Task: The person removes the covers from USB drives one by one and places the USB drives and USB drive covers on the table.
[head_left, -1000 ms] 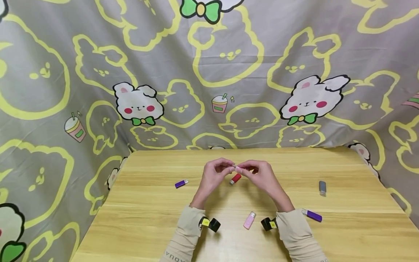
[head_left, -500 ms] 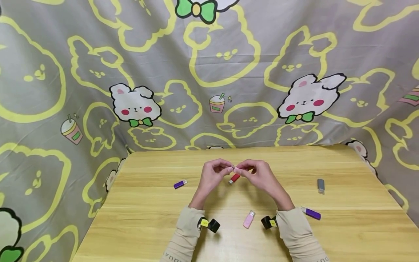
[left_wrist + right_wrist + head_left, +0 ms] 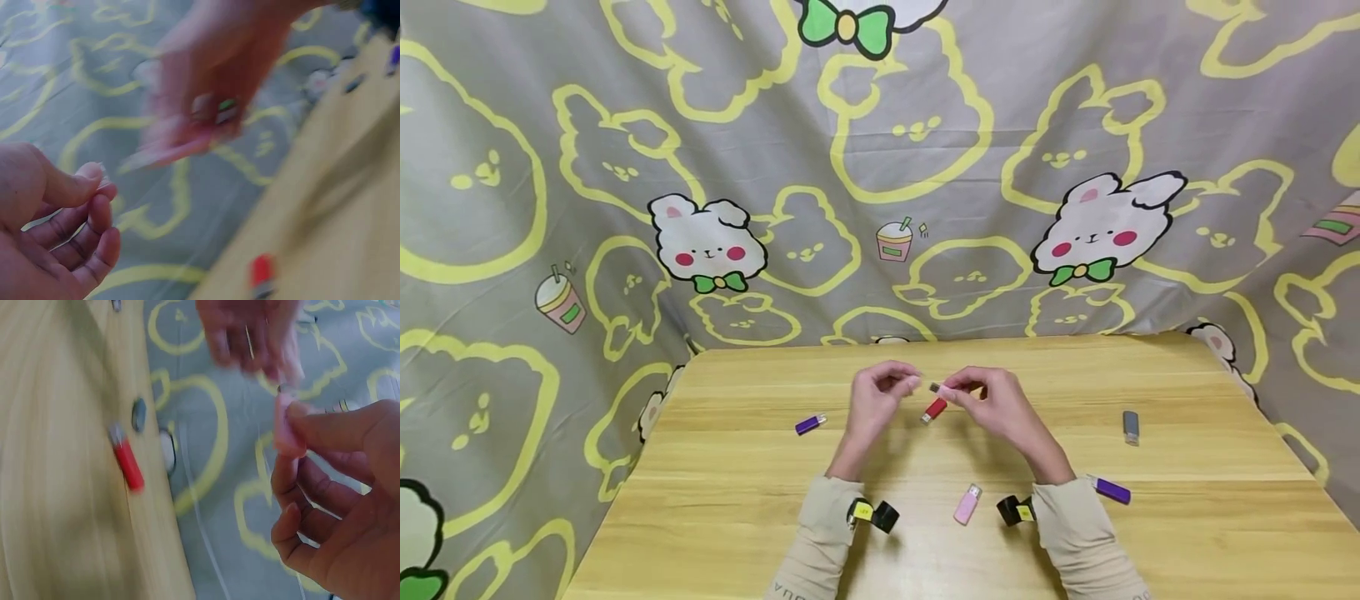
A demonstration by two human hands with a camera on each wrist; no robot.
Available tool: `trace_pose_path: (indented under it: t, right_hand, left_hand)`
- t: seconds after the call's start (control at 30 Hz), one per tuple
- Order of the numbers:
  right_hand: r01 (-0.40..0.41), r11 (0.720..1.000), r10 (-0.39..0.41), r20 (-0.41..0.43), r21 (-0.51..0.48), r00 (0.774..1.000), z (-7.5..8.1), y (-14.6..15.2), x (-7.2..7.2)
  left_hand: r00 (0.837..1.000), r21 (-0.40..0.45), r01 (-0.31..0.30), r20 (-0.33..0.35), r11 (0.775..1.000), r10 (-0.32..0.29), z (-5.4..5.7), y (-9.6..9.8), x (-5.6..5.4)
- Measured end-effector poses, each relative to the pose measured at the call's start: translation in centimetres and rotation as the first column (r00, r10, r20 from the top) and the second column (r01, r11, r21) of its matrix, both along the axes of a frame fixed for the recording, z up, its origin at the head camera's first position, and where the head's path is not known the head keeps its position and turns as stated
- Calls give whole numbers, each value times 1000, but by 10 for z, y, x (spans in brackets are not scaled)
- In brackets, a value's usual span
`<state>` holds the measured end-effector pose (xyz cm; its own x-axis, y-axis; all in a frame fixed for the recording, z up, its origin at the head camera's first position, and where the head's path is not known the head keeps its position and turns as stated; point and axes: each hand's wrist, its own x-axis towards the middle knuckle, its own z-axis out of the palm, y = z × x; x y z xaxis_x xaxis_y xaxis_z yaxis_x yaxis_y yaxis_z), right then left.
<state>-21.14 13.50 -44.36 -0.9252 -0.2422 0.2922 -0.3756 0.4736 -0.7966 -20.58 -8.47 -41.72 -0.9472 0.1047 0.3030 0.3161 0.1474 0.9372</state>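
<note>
My right hand (image 3: 1000, 406) pinches a pink USB stick (image 3: 286, 431) between thumb and index finger, above the tabletop. Its dark metal plug points toward my left hand (image 3: 874, 402). The left hand is apart from it, a short way to the left. In the left wrist view a small clear piece (image 3: 104, 181) shows between the left thumb and index fingertips, mostly hidden by them. Below the hands lies a red USB stick (image 3: 934, 410). A second pink USB stick (image 3: 967, 505) lies on the table between the forearms.
On the wooden table (image 3: 722, 517) a purple USB stick (image 3: 809, 424) lies left. A grey one (image 3: 1131, 427) and another purple one (image 3: 1112, 490) lie right. In the right wrist view a dark oval thing (image 3: 139, 414) lies near the table edge. A patterned curtain (image 3: 820, 250) surrounds the table.
Both hands were together at the pink USB stick. The left hand has pulled away to the left, leaving the stick's plug bare. The right hand has hardly moved.
</note>
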Motion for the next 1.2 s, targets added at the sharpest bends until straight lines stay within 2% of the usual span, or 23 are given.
trace_pose_path:
  t: [0.1,0.17,0.33,0.47,0.57,0.77,0.97,1.07,1.2]
  right_hand:
    - [45,999,-46,36,4,998,0,11,0]
    - [65,998,-64,63,-9,996,0,18,0]
    - [48,998,-45,92,-30,995,-5,23,-3]
    - [89,996,-87,94,-18,992,-14,21,-7]
    - [147,989,-145,130,-9,981,-21,19,-12]
    - [217,974,-225,232,61,946,-33,14,-40]
    - [246,954,-288,282,173,915,-39,11,-69]
    - [251,945,-305,286,211,909,-42,10,-78]
    - [258,936,-322,285,238,903,-44,7,-85]
  left_hand:
    - [989,90,-145,30,985,143,-7,-17,-7]
    - [983,119,-181,38,976,178,-14,-26,-12]
    - [995,59,-81,56,995,77,-24,-26,-20]
    - [997,32,-62,38,998,61,-29,-20,-21]
    - [999,4,-46,20,999,45,-33,-18,-20]
    - [999,-59,-36,12,998,37,-39,-19,-21]
    - [1000,-72,-23,11,997,24,-43,-16,-23]
    - [1000,-86,-12,25,996,14,-41,-13,-21]
    - [999,-100,1,44,995,3,-25,-11,-10]
